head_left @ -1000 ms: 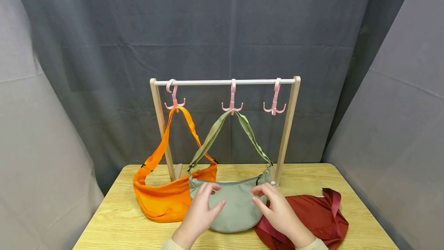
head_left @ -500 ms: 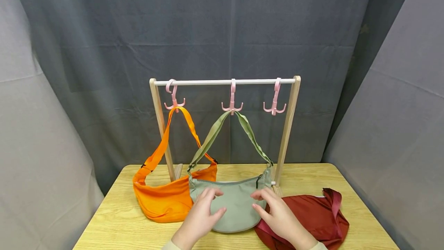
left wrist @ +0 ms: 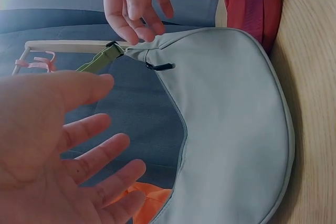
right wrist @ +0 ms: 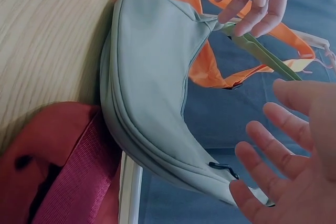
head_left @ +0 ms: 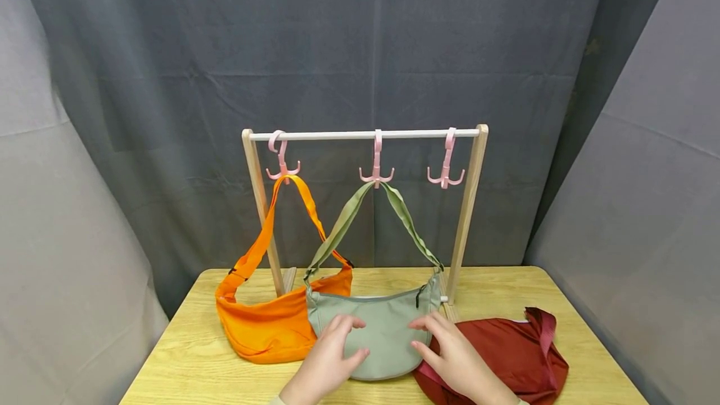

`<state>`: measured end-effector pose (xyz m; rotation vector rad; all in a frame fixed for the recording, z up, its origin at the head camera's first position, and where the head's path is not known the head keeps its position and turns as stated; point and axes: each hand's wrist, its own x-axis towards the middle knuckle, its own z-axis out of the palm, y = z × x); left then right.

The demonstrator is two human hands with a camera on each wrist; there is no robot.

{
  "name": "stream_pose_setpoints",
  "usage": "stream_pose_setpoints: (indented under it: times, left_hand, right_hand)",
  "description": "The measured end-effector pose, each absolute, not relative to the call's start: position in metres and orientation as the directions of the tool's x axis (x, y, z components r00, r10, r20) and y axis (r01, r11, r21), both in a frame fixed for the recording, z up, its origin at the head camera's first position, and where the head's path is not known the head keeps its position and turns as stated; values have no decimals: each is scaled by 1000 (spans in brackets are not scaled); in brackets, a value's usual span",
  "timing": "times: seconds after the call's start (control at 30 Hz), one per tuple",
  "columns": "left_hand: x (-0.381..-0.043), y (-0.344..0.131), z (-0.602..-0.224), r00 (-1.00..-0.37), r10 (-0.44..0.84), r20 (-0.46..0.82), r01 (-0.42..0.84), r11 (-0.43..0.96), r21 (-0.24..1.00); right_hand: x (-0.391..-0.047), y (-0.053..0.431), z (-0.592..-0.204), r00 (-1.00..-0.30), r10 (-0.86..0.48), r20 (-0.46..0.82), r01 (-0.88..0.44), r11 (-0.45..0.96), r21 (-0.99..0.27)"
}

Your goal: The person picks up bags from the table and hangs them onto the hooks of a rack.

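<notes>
Head view: a person's left hand (head_left: 332, 358) and right hand (head_left: 454, 355) hung before a green bag (head_left: 382, 336), palms turned inward, fingers parted and loosely bent. The bag's long axis ran left to right, zip (left wrist: 184, 129) uppermost, rounded bottom down, strap (head_left: 344, 220) peaking at the middle of three pink hooks (head_left: 377, 164) on one rack (head_left: 326, 136). Bags numbered three: orange bag (head_left: 270, 327) left, red bag (head_left: 506, 355) right.

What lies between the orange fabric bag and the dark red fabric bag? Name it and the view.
A grey-green, crescent-shaped fabric bag, as the head view shows; it partly covers the orange bag.
</notes>
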<state>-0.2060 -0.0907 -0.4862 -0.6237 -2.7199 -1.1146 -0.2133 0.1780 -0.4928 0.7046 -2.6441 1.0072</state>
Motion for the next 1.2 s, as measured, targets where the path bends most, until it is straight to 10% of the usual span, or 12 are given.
stream_pose_setpoints:
  times: [1.2]
  left_hand:
    - [-204,-48,-499,-856,437,275,514,662,546]
  right_hand:
    - [-201,230,-494,-974,-181,132,-224,825,-519]
